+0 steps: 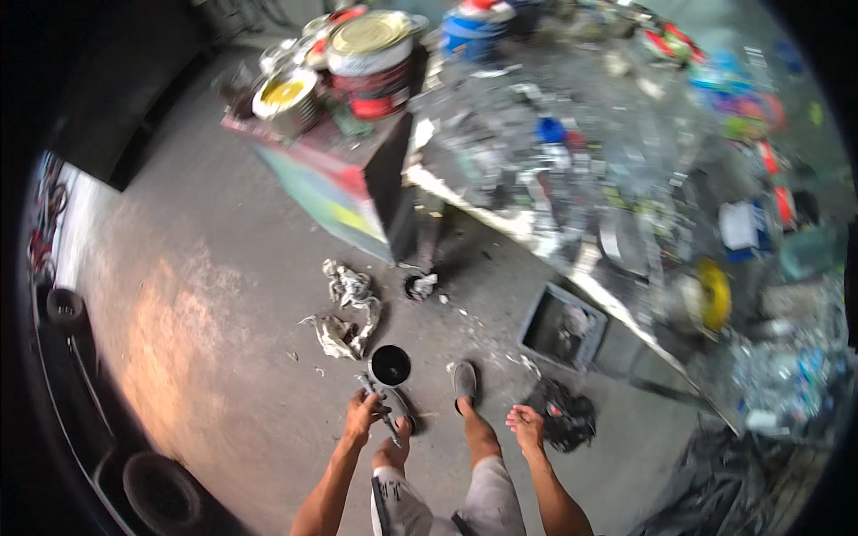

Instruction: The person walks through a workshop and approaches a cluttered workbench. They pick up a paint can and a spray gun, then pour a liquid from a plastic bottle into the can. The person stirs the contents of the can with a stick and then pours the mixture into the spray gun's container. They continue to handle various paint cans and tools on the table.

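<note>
My left hand [362, 413] is closed around a grey metal spray gun [384, 409], held low in front of my left leg. At its upper end a round cup [391, 365] shows a dark inside and a pale rim; whether the cup is fixed to the gun I cannot make out. My right hand [525, 424] is out to the right of my leg with its fingers loosely apart, nothing visible in it. Beyond its fingertips, on the floor, lies a crumpled black plastic bag [565, 415].
Crumpled pale rags [350, 308] lie ahead on the floor. A grey square bin [563, 327] stands by a cluttered worktable [536, 234], blurred by motion. Paint buckets [371, 67] crowd a painted box [326, 192]. A car's dark wheel [161, 493] is at left.
</note>
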The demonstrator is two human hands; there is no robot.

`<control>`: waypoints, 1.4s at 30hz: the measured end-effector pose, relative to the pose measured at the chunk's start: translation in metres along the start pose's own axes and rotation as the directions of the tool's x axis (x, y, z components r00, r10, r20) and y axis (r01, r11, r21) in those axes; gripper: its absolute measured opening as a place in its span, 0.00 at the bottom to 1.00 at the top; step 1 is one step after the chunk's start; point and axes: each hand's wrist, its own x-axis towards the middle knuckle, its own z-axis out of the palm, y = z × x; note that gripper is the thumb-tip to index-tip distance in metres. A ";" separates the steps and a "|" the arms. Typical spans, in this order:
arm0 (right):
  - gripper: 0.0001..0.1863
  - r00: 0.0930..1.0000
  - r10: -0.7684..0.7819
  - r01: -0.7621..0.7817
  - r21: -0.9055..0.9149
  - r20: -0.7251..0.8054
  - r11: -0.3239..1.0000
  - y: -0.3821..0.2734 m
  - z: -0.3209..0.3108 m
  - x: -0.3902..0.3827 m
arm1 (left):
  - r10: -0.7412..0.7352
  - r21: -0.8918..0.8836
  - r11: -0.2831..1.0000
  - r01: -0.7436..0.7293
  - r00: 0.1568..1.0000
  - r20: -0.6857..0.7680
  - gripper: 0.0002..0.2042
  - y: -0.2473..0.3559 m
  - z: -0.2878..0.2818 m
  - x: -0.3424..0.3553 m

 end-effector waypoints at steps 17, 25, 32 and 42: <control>0.18 0.670 -0.685 0.733 -0.399 0.285 0.551 0.028 0.352 0.454 | 0.126 0.055 0.990 -0.130 0.988 0.085 0.20 -0.090 -0.032 0.411; 0.09 0.260 -0.853 0.961 -0.209 0.453 0.181 0.009 0.328 0.394 | 0.221 0.098 0.969 -0.227 0.973 0.070 0.19 -0.083 -0.051 0.463; 0.20 0.134 -0.976 0.933 -0.353 0.170 0.067 0.029 0.325 0.399 | 0.221 0.115 0.968 -0.225 0.974 0.048 0.17 -0.077 -0.045 0.472; 0.15 0.359 -0.431 0.832 -0.493 0.828 -0.253 0.077 0.356 0.410 | 0.233 0.116 0.964 -0.240 0.970 0.076 0.23 -0.080 -0.056 0.457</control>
